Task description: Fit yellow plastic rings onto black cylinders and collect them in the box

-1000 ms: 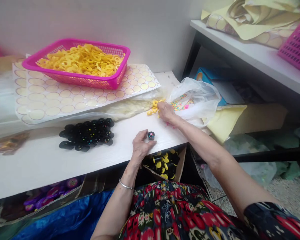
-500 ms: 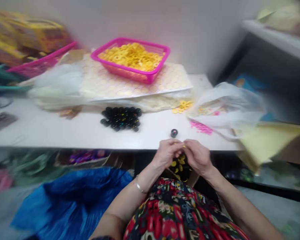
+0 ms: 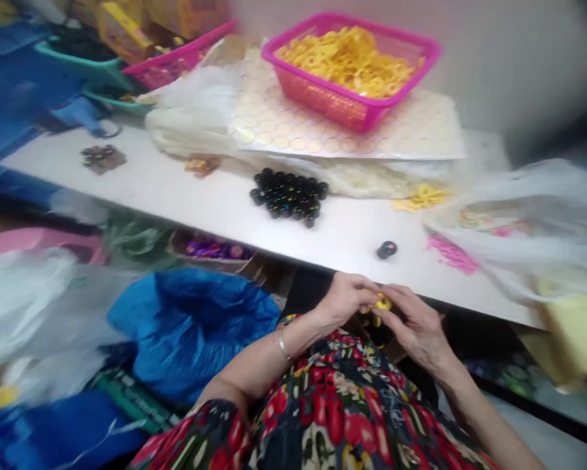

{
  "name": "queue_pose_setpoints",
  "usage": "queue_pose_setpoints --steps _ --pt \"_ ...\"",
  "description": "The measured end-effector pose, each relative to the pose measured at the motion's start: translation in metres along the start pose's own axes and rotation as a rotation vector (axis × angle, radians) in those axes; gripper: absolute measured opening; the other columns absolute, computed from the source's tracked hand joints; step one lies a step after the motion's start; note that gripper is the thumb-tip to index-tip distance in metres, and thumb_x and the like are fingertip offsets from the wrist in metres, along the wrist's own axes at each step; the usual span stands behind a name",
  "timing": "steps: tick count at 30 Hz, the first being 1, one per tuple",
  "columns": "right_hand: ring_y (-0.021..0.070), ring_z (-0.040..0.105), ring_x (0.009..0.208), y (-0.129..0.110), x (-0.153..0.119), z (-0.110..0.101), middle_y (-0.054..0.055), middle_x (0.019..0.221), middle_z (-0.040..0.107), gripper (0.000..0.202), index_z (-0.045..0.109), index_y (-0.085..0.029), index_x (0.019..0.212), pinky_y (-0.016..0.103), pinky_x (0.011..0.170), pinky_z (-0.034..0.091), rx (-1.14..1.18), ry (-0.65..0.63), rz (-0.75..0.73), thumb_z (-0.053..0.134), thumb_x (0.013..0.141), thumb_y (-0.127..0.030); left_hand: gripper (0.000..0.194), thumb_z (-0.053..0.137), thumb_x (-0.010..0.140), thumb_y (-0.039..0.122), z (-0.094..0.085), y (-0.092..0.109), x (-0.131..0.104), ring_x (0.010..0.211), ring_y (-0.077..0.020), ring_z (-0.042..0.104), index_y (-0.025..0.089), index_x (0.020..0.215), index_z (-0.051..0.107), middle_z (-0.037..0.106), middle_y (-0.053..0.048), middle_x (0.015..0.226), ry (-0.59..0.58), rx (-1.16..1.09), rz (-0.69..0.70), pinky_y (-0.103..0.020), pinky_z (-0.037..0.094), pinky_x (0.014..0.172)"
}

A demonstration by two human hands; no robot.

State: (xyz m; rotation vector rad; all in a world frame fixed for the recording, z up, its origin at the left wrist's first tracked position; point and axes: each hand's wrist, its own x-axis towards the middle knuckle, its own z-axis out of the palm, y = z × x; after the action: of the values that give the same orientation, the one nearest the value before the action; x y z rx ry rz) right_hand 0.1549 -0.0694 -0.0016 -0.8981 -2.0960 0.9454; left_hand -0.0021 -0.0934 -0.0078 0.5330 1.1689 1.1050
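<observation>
A small yellow plastic piece (image 3: 382,301), seemingly ring-shaped, is pinched between both hands just in front of the table edge. My left hand (image 3: 346,301) is closed with its fingertips at the piece's left side. From the right, my right hand (image 3: 416,320) grips it between thumb and fingers. On the table just beyond stands one small black cylindrical piece (image 3: 386,250) with a pink spot. To its right lies a scatter of tiny pink pieces (image 3: 452,254). Below my hands, more yellow-and-black pieces show in a partly hidden container.
Glossy black pieces (image 3: 290,197) sit clustered on the white table (image 3: 215,215). A pink basket (image 3: 352,114) of yellow pieces stands behind on a sheet of round stickers (image 3: 268,134). Loose yellow pieces (image 3: 423,197) lie by a clear plastic bag (image 3: 533,202). A blue bag (image 3: 190,326) is below left.
My view has swung to the left, bringing in more of the table's left end. The yellow piece shows more plainly between my fingers, and both hands stay together.
</observation>
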Motion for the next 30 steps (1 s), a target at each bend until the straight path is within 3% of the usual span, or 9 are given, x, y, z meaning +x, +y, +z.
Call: queue_pose_setpoints --steps 2,6,9,12,16,22,26,30 --pt "0.0185 0.060 0.084 -0.001 0.014 -0.005 0.007 0.094 0.060 0.019 0.059 -0.023 0.100 0.029 0.073 0.051 0.016 0.000 0.036 0.056 0.081 -0.025 0.019 0.070 0.059 0.017 0.000 0.011 0.007 0.044 -0.0052 0.047 0.009 0.076 0.070 0.061 -0.001 0.055 -0.005 0.000 0.035 -0.019 0.035 0.045" --pt "0.0190 0.056 0.085 0.013 0.048 -0.015 0.007 0.092 0.057 0.016 0.057 -0.022 0.095 0.033 0.075 0.047 -0.049 0.154 0.082 0.057 0.079 -0.025 0.034 0.075 0.056 0.019 0.001 0.032 0.034 0.051 -0.0051 0.050 0.012 0.088 0.067 0.064 -0.001 0.070 0.086 -0.075 0.169 -0.018 0.038 0.049" --pt "0.0207 0.053 0.088 0.032 0.067 -0.016 0.007 0.092 0.057 0.017 0.058 -0.021 0.092 0.035 0.078 0.045 -0.103 0.228 0.089 0.061 0.077 -0.028 0.029 0.074 0.053 0.016 0.001 0.037 0.055 0.049 -0.0042 0.048 0.010 0.080 0.064 0.062 0.000 0.065 0.229 -0.125 0.204 -0.017 0.035 0.046" --pt "0.0220 0.051 0.091 0.047 0.079 -0.010 0.007 0.094 0.057 0.017 0.058 -0.021 0.090 0.036 0.080 0.043 -0.145 0.215 0.088 0.061 0.076 -0.029 0.024 0.072 0.052 0.015 0.002 0.036 0.070 0.046 -0.0048 0.047 0.009 0.073 0.063 0.058 0.001 0.056 0.312 -0.147 0.177 -0.017 0.033 0.045" --pt "0.0217 0.051 0.090 0.057 0.086 -0.005 0.007 0.095 0.057 0.017 0.059 -0.020 0.090 0.035 0.080 0.042 -0.176 0.184 0.097 0.062 0.076 -0.029 0.019 0.070 0.059 0.025 0.007 0.032 0.080 0.046 -0.0056 0.046 0.007 0.066 0.064 0.055 0.000 0.052 0.306 -0.112 0.157 -0.018 0.032 0.045" --pt "0.0206 0.050 0.085 0.059 0.089 -0.003 0.006 0.089 0.058 0.014 0.059 -0.020 0.086 0.033 0.077 0.042 -0.195 0.136 0.145 0.063 0.075 -0.028 0.028 0.070 0.063 0.035 0.021 0.028 0.087 0.044 -0.0051 0.043 0.008 0.063 0.066 0.054 0.000 0.050 0.245 -0.033 0.155 -0.019 0.029 0.043" --pt "0.0166 0.051 0.076 0.058 0.090 -0.002 0.003 0.084 0.056 0.012 0.061 -0.019 0.084 0.029 0.070 0.042 -0.043 0.146 0.195 0.062 0.074 -0.027 0.033 0.074 0.059 0.040 0.023 0.021 0.094 0.041 -0.0048 0.040 0.008 0.063 0.066 0.051 0.002 0.046 0.287 0.050 0.168 -0.019 0.026 0.039" --pt "0.0101 0.046 0.057 0.057 0.090 0.000 0.000 0.077 0.056 0.019 0.062 -0.019 0.081 0.024 0.054 0.040 0.293 0.188 0.372 0.065 0.069 -0.033 0.033 0.074 0.058 0.042 0.022 0.017 0.099 0.040 -0.0049 0.040 0.010 0.060 0.065 0.051 0.003 0.046 0.317 0.096 0.184 -0.019 0.027 0.038"
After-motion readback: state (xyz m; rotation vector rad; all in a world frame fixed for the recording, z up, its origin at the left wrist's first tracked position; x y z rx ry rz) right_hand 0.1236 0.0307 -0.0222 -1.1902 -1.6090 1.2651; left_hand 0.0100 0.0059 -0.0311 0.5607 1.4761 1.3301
